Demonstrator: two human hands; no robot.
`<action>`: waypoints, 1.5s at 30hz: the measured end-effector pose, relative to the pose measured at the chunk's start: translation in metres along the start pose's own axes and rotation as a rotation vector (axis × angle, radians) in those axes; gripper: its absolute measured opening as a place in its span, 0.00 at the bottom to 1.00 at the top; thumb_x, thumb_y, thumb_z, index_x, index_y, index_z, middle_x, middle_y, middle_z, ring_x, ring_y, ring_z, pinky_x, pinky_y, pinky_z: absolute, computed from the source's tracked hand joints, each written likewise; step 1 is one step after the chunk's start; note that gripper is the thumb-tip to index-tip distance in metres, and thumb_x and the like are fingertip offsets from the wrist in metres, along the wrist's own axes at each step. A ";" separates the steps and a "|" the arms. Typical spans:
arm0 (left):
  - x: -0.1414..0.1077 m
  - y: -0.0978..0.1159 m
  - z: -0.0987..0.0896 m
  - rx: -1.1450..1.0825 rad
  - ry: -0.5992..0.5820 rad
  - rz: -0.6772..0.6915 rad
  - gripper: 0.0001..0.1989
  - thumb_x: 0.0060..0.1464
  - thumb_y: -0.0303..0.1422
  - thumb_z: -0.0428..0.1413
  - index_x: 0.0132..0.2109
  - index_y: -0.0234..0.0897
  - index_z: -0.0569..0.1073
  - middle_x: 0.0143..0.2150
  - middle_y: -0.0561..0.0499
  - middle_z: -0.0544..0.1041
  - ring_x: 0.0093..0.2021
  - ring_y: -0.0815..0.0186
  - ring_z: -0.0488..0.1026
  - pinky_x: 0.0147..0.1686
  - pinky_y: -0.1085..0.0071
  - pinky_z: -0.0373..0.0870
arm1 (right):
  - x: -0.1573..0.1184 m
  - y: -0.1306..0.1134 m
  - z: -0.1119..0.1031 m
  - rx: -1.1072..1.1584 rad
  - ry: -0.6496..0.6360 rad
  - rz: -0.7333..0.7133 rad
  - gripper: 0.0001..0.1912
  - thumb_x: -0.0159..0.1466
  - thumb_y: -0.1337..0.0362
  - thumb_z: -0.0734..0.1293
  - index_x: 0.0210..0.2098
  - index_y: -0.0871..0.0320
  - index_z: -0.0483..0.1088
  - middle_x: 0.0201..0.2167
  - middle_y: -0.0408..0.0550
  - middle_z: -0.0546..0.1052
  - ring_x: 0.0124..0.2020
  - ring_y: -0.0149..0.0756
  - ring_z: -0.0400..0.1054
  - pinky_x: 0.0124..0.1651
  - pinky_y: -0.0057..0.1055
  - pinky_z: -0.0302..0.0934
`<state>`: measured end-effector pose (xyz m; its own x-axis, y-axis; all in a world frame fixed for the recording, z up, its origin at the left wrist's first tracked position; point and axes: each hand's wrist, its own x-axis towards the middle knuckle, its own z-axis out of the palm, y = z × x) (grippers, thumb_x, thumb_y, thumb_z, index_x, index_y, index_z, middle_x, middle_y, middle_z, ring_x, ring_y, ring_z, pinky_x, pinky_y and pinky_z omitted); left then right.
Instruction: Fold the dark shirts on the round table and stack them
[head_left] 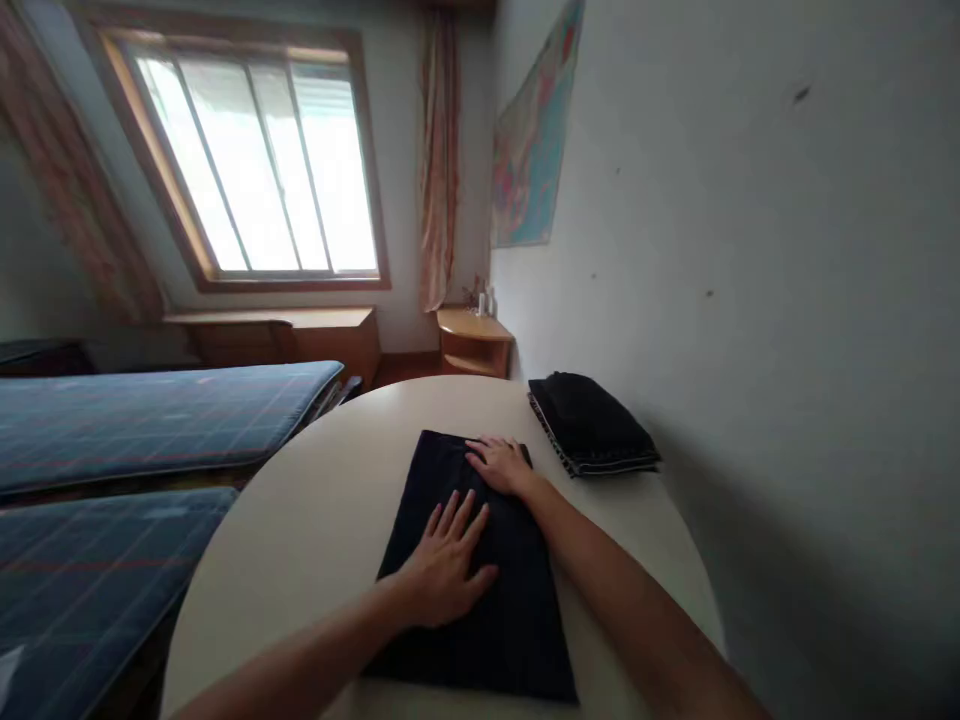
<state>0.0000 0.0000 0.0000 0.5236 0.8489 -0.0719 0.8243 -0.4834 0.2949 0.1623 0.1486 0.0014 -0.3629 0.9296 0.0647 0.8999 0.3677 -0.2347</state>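
Note:
A dark navy cloth, folded into a long rectangle, lies flat on the pale round table. My left hand rests on the middle of the cloth, palm down with its fingers spread. Farther up, near the cloth's far right corner, my right hand also lies flat with its fingers apart. Neither hand grips anything. To the right, close to the wall, sits a stack of folded black cloth.
Two blue plaid mattresses are left of the table. Behind it stand a wooden desk and a small corner shelf under the window side. A white wall runs along the right of the table.

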 end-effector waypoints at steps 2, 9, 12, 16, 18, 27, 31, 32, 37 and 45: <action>0.000 -0.020 -0.012 0.006 -0.065 0.101 0.41 0.62 0.47 0.49 0.74 0.40 0.40 0.75 0.45 0.34 0.73 0.50 0.28 0.70 0.47 0.34 | -0.008 0.001 -0.003 -0.030 -0.005 0.073 0.28 0.72 0.47 0.49 0.66 0.46 0.59 0.69 0.48 0.59 0.69 0.43 0.49 0.69 0.51 0.34; -0.005 -0.081 -0.053 0.132 0.004 0.241 0.38 0.60 0.47 0.54 0.72 0.48 0.49 0.75 0.47 0.42 0.74 0.51 0.36 0.69 0.51 0.46 | -0.046 0.004 -0.016 -0.205 0.125 0.272 0.26 0.72 0.53 0.52 0.62 0.57 0.67 0.59 0.60 0.71 0.59 0.53 0.64 0.60 0.49 0.51; -0.004 -0.082 -0.061 0.208 0.073 0.130 0.32 0.60 0.38 0.53 0.69 0.46 0.58 0.74 0.46 0.47 0.74 0.50 0.39 0.68 0.50 0.48 | -0.065 -0.003 -0.024 -0.295 0.119 0.365 0.25 0.72 0.57 0.55 0.55 0.67 0.71 0.51 0.69 0.75 0.53 0.57 0.68 0.54 0.48 0.56; -0.001 -0.050 -0.050 0.212 0.236 -0.055 0.25 0.62 0.36 0.48 0.65 0.41 0.67 0.71 0.44 0.59 0.72 0.49 0.50 0.67 0.50 0.51 | -0.088 -0.015 -0.033 -0.331 0.087 0.409 0.24 0.71 0.57 0.57 0.49 0.73 0.75 0.46 0.74 0.76 0.48 0.59 0.72 0.49 0.47 0.59; 0.000 -0.028 -0.035 0.161 0.260 -0.128 0.29 0.63 0.43 0.48 0.68 0.40 0.62 0.72 0.42 0.56 0.71 0.44 0.49 0.66 0.46 0.51 | -0.097 -0.017 -0.036 -0.319 0.071 0.406 0.25 0.71 0.56 0.57 0.47 0.71 0.76 0.44 0.74 0.77 0.47 0.58 0.73 0.47 0.46 0.60; -0.003 0.009 0.008 0.108 0.203 -0.166 0.37 0.61 0.53 0.45 0.72 0.45 0.52 0.75 0.42 0.45 0.72 0.36 0.37 0.65 0.35 0.36 | -0.099 0.028 -0.035 -0.066 0.170 0.444 0.26 0.70 0.50 0.57 0.52 0.66 0.72 0.50 0.65 0.76 0.52 0.51 0.71 0.50 0.39 0.62; 0.004 0.006 -0.011 0.093 0.190 -0.145 0.38 0.56 0.55 0.50 0.67 0.39 0.62 0.71 0.38 0.58 0.71 0.38 0.46 0.66 0.40 0.43 | -0.090 0.044 -0.028 0.041 0.137 0.496 0.26 0.69 0.50 0.58 0.50 0.65 0.72 0.48 0.63 0.77 0.51 0.49 0.72 0.49 0.36 0.62; 0.008 0.005 -0.016 0.096 0.206 -0.141 0.37 0.56 0.55 0.50 0.65 0.37 0.66 0.68 0.37 0.62 0.71 0.40 0.48 0.67 0.43 0.45 | -0.089 0.046 -0.027 0.044 0.147 0.495 0.25 0.69 0.50 0.59 0.49 0.65 0.72 0.48 0.62 0.77 0.51 0.49 0.72 0.49 0.36 0.62; 0.040 -0.021 -0.027 0.102 0.230 -0.233 0.40 0.59 0.55 0.46 0.67 0.31 0.61 0.71 0.36 0.57 0.71 0.43 0.48 0.67 0.47 0.47 | -0.089 0.046 -0.024 0.067 0.180 0.481 0.18 0.69 0.54 0.61 0.47 0.61 0.71 0.45 0.59 0.79 0.48 0.46 0.74 0.45 0.33 0.62; 0.059 -0.051 -0.020 0.123 0.200 -0.206 0.38 0.62 0.56 0.42 0.71 0.38 0.56 0.74 0.42 0.49 0.73 0.46 0.40 0.68 0.47 0.40 | -0.087 0.046 -0.020 0.228 0.267 0.390 0.19 0.68 0.61 0.62 0.57 0.61 0.66 0.48 0.56 0.78 0.50 0.42 0.73 0.51 0.33 0.63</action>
<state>-0.0152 0.0792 -0.0004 0.3001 0.9510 0.0739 0.9348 -0.3086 0.1756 0.2401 0.0851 0.0047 0.0893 0.9817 0.1684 0.8693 0.0057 -0.4943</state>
